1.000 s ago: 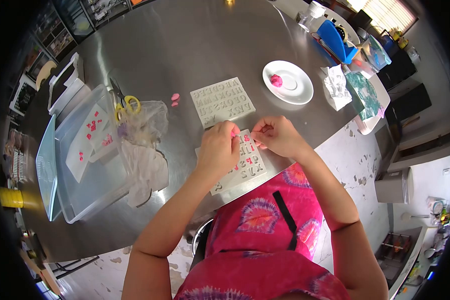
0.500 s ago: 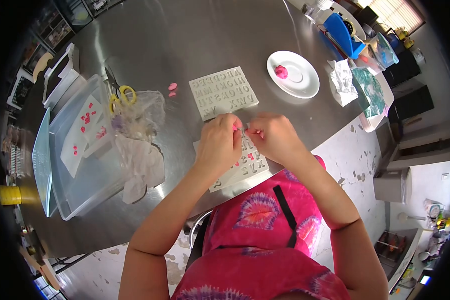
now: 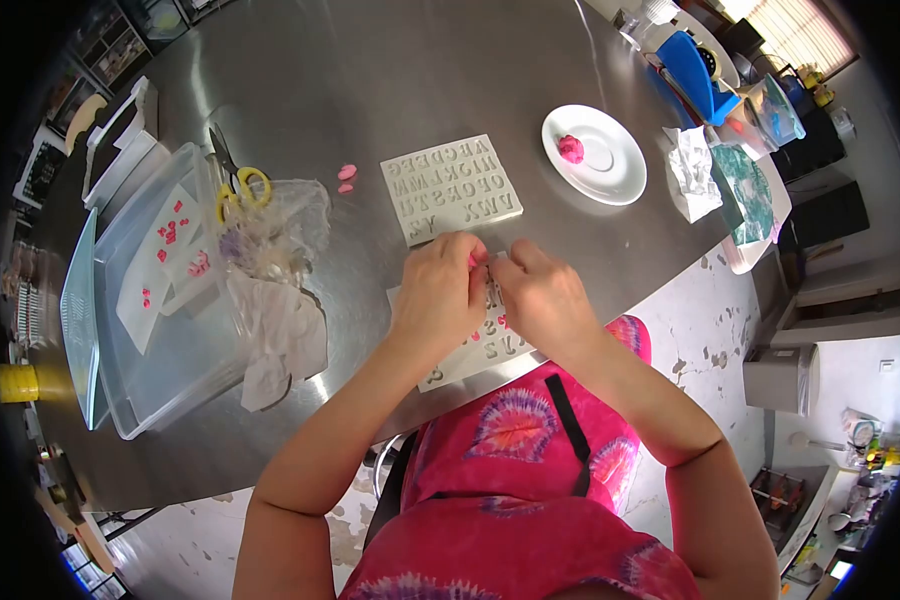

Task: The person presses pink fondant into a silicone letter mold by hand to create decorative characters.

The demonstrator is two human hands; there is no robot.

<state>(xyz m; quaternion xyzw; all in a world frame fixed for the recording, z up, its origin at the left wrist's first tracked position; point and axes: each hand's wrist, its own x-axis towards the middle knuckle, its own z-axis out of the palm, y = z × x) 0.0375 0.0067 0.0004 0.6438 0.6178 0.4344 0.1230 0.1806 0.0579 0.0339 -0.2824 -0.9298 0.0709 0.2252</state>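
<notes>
At the table's near edge, a letter mould (image 3: 495, 352) lies partly under my hands, with bits of pink dough in some of its letter cavities. My left hand (image 3: 438, 290) is closed over the mould's far part, a lump of pink dough (image 3: 476, 256) showing between thumb and fingers. Close beside it, my right hand (image 3: 547, 300) bends over the mould with its fingers pressed together; its fingertips are partly hidden, and I cannot see what is in them. Just beyond, a second letter mould (image 3: 451, 188) lies flat, its cavities without pink.
A white saucer (image 3: 610, 182) holds a pink dough ball (image 3: 570, 149). Two pink pieces (image 3: 346, 180) lie left of the far mould. Scissors (image 3: 238, 182), a plastic bag (image 3: 295, 215) and a clear tub (image 3: 175, 385) with pink letters on paper are at left. Crumpled tissue (image 3: 692, 172) is at right.
My right hand has turned and lowered toward the mould, and the small pink piece seen at its fingertips is now out of sight. My left hand stays nearly in place with its pink dough.
</notes>
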